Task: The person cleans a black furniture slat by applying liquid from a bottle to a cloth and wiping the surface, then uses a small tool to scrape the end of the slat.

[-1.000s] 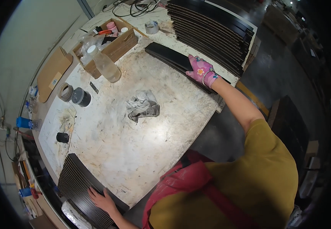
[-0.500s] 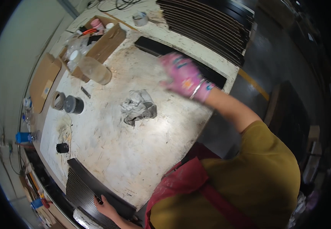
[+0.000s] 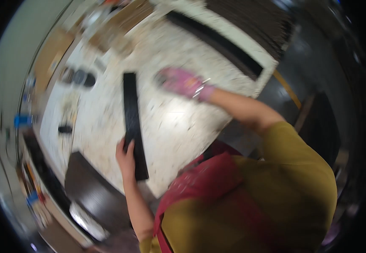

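My bare left hand (image 3: 126,159) grips the lower part of a long black strip (image 3: 132,107), thumb on its face and fingers round its left edge. The strip stretches away from me over the worn white table (image 3: 107,152). To its right, my right hand (image 3: 183,83), in a pink patterned glove, is closed on a grey crumpled rag (image 3: 162,78), blurred by motion and partly hidden by the fingers. Another black strip (image 3: 216,40) lies along the far right side of the table. A stack of dark strips (image 3: 92,177) sits at the near left.
At the far left stands a cardboard box (image 3: 130,17) with a blurred cloudy bottle (image 3: 119,44) beside it. A dark jar (image 3: 84,78) and a small black object (image 3: 65,128) are on the left side. More dark strips (image 3: 254,21) are stacked at the far right.
My left hand has brought a black strip from the near-left stack onto the middle of the table. My right hand has moved left and taken hold of the rag. The view has shifted.
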Tool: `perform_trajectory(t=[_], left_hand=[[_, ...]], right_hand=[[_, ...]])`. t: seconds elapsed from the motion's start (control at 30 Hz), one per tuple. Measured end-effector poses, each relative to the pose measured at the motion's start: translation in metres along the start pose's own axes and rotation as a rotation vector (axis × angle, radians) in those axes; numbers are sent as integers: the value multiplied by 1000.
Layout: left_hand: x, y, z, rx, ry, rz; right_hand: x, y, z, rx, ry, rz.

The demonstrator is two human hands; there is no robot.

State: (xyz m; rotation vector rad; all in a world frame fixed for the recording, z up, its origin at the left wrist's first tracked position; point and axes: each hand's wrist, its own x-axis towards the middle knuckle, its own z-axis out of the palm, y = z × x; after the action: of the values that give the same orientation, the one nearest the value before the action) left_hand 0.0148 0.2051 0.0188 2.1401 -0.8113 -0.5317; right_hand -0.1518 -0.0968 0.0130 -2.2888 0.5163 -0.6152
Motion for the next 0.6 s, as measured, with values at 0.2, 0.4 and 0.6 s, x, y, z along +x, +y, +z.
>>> perform_trajectory(t=[0.2,0.4,0.6], left_hand=[[-58,-3,-29,-42,208,-200],[-119,-11,-3,306,292,-75],[-129,-41,7,156,421,-69]], right_hand=[[13,-13,-61,164,81,282],[6,-157,50,-48,-379,-461],[-3,-167,159,-345,-704,-448]])
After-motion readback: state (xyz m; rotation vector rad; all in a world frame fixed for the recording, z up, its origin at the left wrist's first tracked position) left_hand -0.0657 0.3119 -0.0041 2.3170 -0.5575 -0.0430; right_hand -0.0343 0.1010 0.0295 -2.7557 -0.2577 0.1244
